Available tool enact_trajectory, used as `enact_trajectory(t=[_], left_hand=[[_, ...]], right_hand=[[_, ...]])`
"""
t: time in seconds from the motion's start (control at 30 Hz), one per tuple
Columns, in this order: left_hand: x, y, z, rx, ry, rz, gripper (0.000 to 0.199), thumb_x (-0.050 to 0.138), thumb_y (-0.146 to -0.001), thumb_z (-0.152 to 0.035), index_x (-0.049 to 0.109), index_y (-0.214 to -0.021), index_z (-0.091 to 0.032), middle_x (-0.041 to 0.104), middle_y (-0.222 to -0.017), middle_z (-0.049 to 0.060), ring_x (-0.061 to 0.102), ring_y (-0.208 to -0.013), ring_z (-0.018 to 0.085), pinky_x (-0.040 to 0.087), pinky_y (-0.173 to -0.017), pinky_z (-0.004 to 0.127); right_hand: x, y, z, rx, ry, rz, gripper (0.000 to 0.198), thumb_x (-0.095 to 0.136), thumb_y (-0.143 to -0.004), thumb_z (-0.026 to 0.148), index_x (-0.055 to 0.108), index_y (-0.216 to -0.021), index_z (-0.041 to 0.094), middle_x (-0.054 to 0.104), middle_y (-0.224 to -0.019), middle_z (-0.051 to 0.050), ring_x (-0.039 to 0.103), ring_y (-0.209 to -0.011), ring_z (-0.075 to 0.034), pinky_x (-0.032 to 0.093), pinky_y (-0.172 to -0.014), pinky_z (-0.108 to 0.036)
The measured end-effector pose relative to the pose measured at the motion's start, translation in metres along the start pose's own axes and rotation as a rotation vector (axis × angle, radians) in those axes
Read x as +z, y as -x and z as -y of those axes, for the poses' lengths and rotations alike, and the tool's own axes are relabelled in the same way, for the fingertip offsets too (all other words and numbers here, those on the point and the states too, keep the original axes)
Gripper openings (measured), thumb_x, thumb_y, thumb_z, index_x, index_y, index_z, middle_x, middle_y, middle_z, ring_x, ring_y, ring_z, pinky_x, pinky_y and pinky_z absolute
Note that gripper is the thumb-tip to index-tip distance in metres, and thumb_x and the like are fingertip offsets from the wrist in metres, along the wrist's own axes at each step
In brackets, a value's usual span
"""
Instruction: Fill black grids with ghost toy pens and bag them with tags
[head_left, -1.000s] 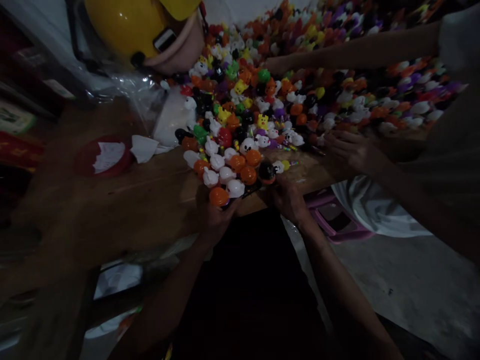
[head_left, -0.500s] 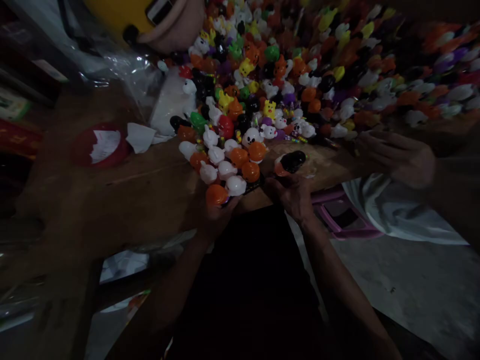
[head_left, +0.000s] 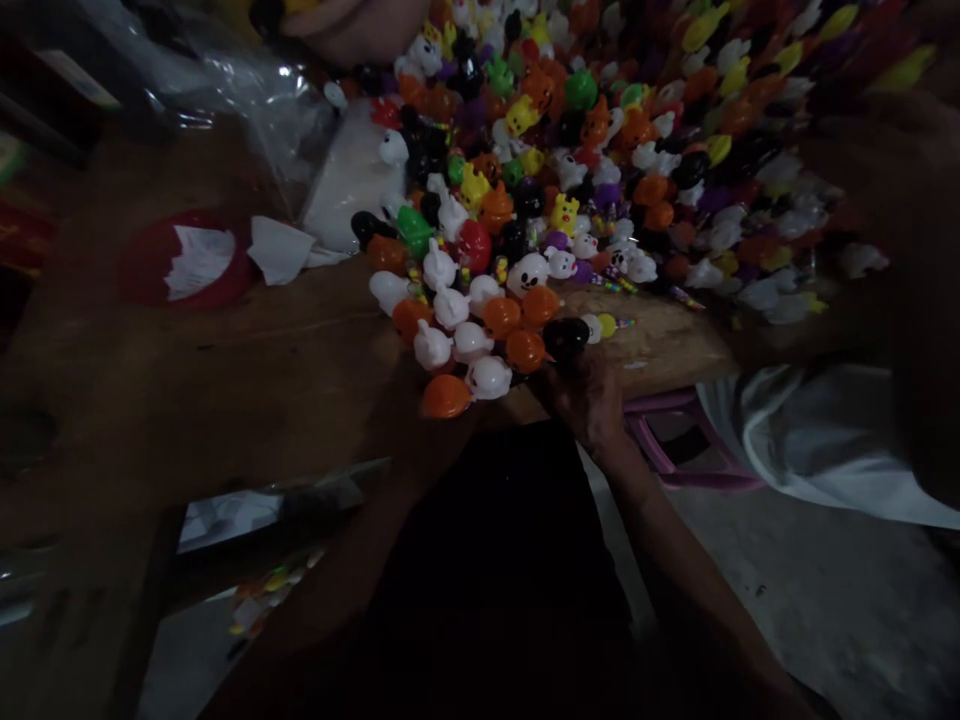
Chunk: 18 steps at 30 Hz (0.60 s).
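A tight cluster of small plastic toys stands at the table's near edge, among them an orange pumpkin-like toy (head_left: 447, 396) and a white toy (head_left: 489, 378). My left hand (head_left: 439, 440) is just below the orange one, its fingers lost in shadow. My right hand (head_left: 589, 395) is at the cluster's right side, fingers bent against a toy with a black head (head_left: 566, 338). This toy lies tilted sideways, its yellow part and thin tube of coloured beads pointing right. The black head touches or nearly touches an orange toy (head_left: 526, 351).
A large heap of mixed toys (head_left: 525, 180) covers the back of the table. To the left are a red dish (head_left: 139, 270) with paper and clear plastic bags (head_left: 285, 120). A co-worker's dark arm (head_left: 922, 280) reaches in at right, over a pink stool (head_left: 675, 445).
The black-headed toy has turned and shifted left against the cluster, with its bead tube now pointing right. My left hand has become darker and harder to see. The co-worker's hand has moved up and right.
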<state>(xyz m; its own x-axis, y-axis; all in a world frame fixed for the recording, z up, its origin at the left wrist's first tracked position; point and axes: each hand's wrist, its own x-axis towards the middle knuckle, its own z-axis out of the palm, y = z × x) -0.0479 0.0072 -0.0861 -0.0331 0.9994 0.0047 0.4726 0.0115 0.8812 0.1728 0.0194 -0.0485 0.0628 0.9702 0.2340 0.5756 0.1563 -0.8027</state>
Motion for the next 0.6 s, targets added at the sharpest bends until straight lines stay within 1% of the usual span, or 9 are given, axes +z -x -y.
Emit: enact_trajectory(t=[0.07, 0.1, 0.2, 0.27, 0.33, 0.43, 0.5, 0.6], left_hand=[[0.001, -0.002, -0.002, 0.024, 0.024, 0.064, 0.037, 0.076, -0.087, -0.057, 0.074, -0.088, -0.02, 0.075, -0.084, 0.005, 0.071, -0.08, 0.021, 0.057, -0.073, 0.029], [0.001, -0.003, -0.003, 0.036, 0.029, 0.082, 0.038, 0.074, -0.087, -0.058, 0.073, -0.086, -0.02, 0.074, -0.081, 0.005, 0.07, -0.077, 0.02, 0.056, -0.07, 0.028], [0.003, -0.007, -0.007, 0.075, 0.0, 0.059, 0.04, 0.078, -0.082, -0.06, 0.072, -0.078, -0.02, 0.07, -0.072, 0.004, 0.067, -0.072, 0.02, 0.054, -0.067, 0.029], [0.003, -0.01, -0.008, 0.111, -0.007, 0.016, 0.039, 0.077, -0.08, -0.058, 0.071, -0.075, -0.02, 0.07, -0.071, 0.004, 0.067, -0.071, 0.021, 0.055, -0.069, 0.03], [0.004, -0.011, -0.008, 0.149, 0.006, 0.012, 0.035, 0.075, -0.082, -0.055, 0.072, -0.078, -0.021, 0.074, -0.077, 0.005, 0.07, -0.078, 0.023, 0.057, -0.076, 0.031], [0.004, -0.013, -0.005, 0.169, -0.008, 0.008, 0.035, 0.074, -0.082, -0.055, 0.074, -0.083, -0.021, 0.076, -0.083, 0.006, 0.073, -0.088, 0.025, 0.058, -0.082, 0.032], [0.004, -0.014, 0.0, 0.167, -0.013, -0.002, 0.037, 0.075, -0.081, -0.057, 0.074, -0.083, -0.02, 0.077, -0.084, 0.007, 0.073, -0.091, 0.026, 0.059, -0.084, 0.032], [0.006, -0.015, 0.007, 0.16, 0.052, -0.004, 0.043, 0.077, -0.079, -0.063, 0.076, -0.09, -0.022, 0.079, -0.092, 0.008, 0.073, -0.101, 0.028, 0.06, -0.089, 0.034]], right_hand=[[0.001, -0.002, -0.004, -0.01, 0.009, 0.024, 0.034, 0.068, -0.092, 0.053, 0.076, -0.101, 0.021, 0.075, -0.099, -0.011, 0.069, -0.09, -0.029, 0.058, -0.085, -0.042], [0.001, -0.003, -0.006, -0.022, 0.008, 0.031, 0.035, 0.068, -0.091, 0.054, 0.076, -0.102, 0.022, 0.075, -0.1, -0.012, 0.069, -0.092, -0.03, 0.058, -0.086, -0.043], [0.002, -0.004, -0.01, -0.062, 0.004, 0.053, 0.037, 0.067, -0.091, 0.057, 0.074, -0.102, 0.022, 0.075, -0.1, -0.012, 0.069, -0.091, -0.029, 0.059, -0.087, -0.043], [0.002, -0.003, -0.012, -0.073, 0.012, 0.05, 0.04, 0.063, -0.093, 0.06, 0.072, -0.102, 0.022, 0.075, -0.101, -0.012, 0.069, -0.091, -0.029, 0.059, -0.087, -0.043], [0.004, -0.001, -0.012, -0.077, 0.044, 0.008, 0.042, 0.059, -0.095, 0.061, 0.071, -0.105, 0.022, 0.075, -0.104, -0.013, 0.07, -0.095, -0.03, 0.059, -0.088, -0.043], [0.006, 0.002, -0.011, -0.088, 0.082, -0.093, 0.04, 0.054, -0.096, 0.056, 0.069, -0.108, 0.022, 0.074, -0.108, -0.016, 0.069, -0.1, -0.031, 0.059, -0.091, -0.045], [0.006, 0.001, -0.008, -0.103, 0.073, -0.077, 0.037, 0.052, -0.098, 0.053, 0.07, -0.105, 0.022, 0.074, -0.107, -0.015, 0.07, -0.098, -0.03, 0.06, -0.089, -0.044], [0.005, 0.0, -0.008, -0.127, 0.078, 0.017, 0.034, 0.052, -0.099, 0.052, 0.073, -0.097, 0.025, 0.076, -0.101, -0.013, 0.07, -0.094, -0.029, 0.061, -0.087, -0.043]])
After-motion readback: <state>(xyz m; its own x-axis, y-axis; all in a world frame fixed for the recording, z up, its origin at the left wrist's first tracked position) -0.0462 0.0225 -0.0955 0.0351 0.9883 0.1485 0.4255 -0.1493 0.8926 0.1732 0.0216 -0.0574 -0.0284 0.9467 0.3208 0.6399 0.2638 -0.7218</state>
